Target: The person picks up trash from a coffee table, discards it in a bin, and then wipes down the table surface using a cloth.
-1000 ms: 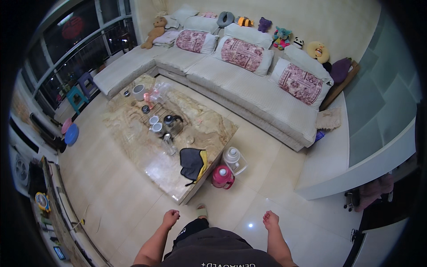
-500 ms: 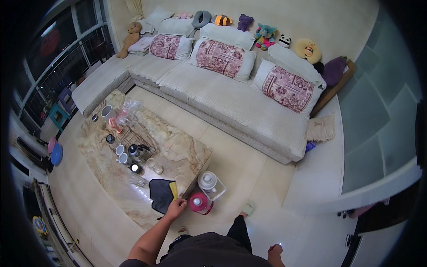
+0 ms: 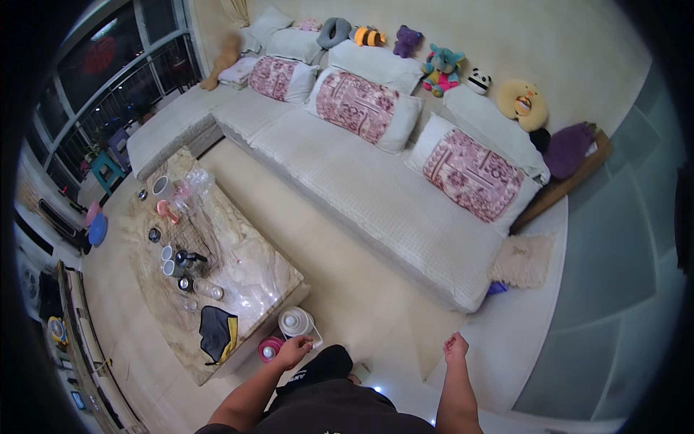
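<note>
landmark: the marble coffee table (image 3: pixel 249 254).

your left hand (image 3: pixel 295 352) is out at the table's near end, palm down, fingers bent, over the near side of the white jug (image 3: pixel 293 318). no firm grip shows; whether the fingertips meet its handle, you can't tell from this angle. your right hand (image 3: pixel 455 347) is well apart from the table, on its sofa side, fingers loosely curled, nothing seen in it; how tightly, the view does not settle. both arms are held away from your body, perhaps for balance.

jug and red vacuum flask (image 3: pixel 269 351) stand upright on the floor just beside the table's near end, flask nearer you; probably kept there to be handy without crowding the tabletop.

on the table's near corner, a dark grey cloth with yellow edging (image 3: pixel 218 334) lies folded, perhaps for wiping. farther along the table, a black-lidded pot (image 3: pixel 189 258) sits beside two white cups (image 3: pixel 170 267) and a wire rack (image 3: pixel 189 239), likely grouped for serving drinks.

across from the table, patterned pillows (image 3: pixel 354 106) lean on the sofa's back, presumably as cushioning.
</note>
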{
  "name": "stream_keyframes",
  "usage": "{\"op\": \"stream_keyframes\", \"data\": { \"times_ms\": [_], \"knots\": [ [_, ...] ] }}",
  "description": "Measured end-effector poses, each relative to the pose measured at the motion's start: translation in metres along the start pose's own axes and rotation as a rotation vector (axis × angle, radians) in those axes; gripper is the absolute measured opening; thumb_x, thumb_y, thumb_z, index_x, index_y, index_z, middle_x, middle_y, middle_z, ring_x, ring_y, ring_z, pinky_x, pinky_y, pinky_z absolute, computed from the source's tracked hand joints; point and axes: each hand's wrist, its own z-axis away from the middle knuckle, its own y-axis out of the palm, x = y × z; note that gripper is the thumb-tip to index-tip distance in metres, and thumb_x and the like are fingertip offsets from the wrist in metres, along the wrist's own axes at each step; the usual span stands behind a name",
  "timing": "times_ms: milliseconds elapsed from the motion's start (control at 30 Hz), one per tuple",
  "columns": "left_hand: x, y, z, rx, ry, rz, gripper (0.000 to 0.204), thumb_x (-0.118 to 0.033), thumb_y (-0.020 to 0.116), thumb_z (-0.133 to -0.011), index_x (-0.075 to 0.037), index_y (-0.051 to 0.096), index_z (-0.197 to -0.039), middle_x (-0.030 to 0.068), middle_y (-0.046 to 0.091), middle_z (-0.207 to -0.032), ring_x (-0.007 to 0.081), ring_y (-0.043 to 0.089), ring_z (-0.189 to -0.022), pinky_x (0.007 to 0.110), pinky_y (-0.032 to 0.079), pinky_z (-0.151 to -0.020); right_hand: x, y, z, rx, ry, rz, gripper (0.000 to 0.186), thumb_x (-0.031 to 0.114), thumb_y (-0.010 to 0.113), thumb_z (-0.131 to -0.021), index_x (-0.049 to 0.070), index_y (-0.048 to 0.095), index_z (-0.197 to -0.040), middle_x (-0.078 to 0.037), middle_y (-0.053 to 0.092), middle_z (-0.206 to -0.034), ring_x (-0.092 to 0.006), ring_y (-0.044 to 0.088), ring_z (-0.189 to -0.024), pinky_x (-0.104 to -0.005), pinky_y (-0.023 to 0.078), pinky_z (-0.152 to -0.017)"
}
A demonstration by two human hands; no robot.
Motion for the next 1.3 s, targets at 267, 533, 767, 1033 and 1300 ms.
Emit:
{"op": "stream_keyframes", "data": {
  "times_ms": [267,533,767,1033,1300],
  "knots": [
    [0.041,-0.026,-0.093,-0.263,-0.067,0.100,0.034,-0.026,0.058,-0.082,-0.002,0.062,-0.106,0.0109,0.067,-0.082,0.0176,0.064,-0.073,0.031,0.050,-0.069,-0.008,0.131,-0.052,0.284,0.078,0.420,0.018,0.012,0.053,-0.081,0.008,0.050,-0.063,-0.004,0.049,-0.051,-0.0159,0.050,-0.043,-0.0261,0.039,-0.038],
    [-0.032,-0.104,-0.186,-0.362,-0.054,0.022,0.032,-0.029,0.059,-0.081,-0.004,0.064,-0.099,0.0150,0.066,-0.084,0.0266,0.064,-0.079,0.036,0.049,-0.073,0.059,0.256,-0.134,0.099,0.142,0.546,0.016,0.013,0.054,-0.078,0.009,0.051,-0.064,-0.003,0.049,-0.053,-0.0165,0.051,-0.046,-0.0266,0.040,-0.041],
    [-0.093,-0.166,-0.236,-0.584,-0.161,0.074,0.032,-0.027,0.056,-0.081,-0.003,0.063,-0.101,0.0174,0.065,-0.087,0.0294,0.063,-0.082,0.037,0.049,-0.074,0.087,0.431,-0.150,0.381,0.118,0.650,0.018,0.015,0.051,-0.082,0.010,0.051,-0.065,-0.003,0.049,-0.054,-0.0157,0.051,-0.047,-0.0267,0.040,-0.041],
    [-0.075,-0.182,-0.277,-0.811,-0.355,0.263,0.031,-0.028,0.056,-0.082,-0.003,0.063,-0.098,0.0156,0.066,-0.087,0.0270,0.064,-0.082,0.037,0.049,-0.075,0.098,0.650,-0.201,0.569,0.033,0.973,0.017,0.014,0.051,-0.082,0.007,0.051,-0.066,-0.005,0.050,-0.053,-0.0164,0.050,-0.043,-0.0283,0.037,-0.036],
    [-0.086,-0.187,-0.313,-1.103,-0.460,0.621,0.031,-0.026,0.054,-0.085,0.001,0.062,-0.097,0.0121,0.066,-0.080,0.0222,0.063,-0.075,0.034,0.049,-0.070,0.065,0.913,-0.154,0.846,-0.118,1.119,0.017,0.015,0.050,-0.083,0.008,0.051,-0.068,-0.004,0.049,-0.054,-0.0155,0.049,-0.044,-0.0261,0.037,-0.038]
  ]
}}
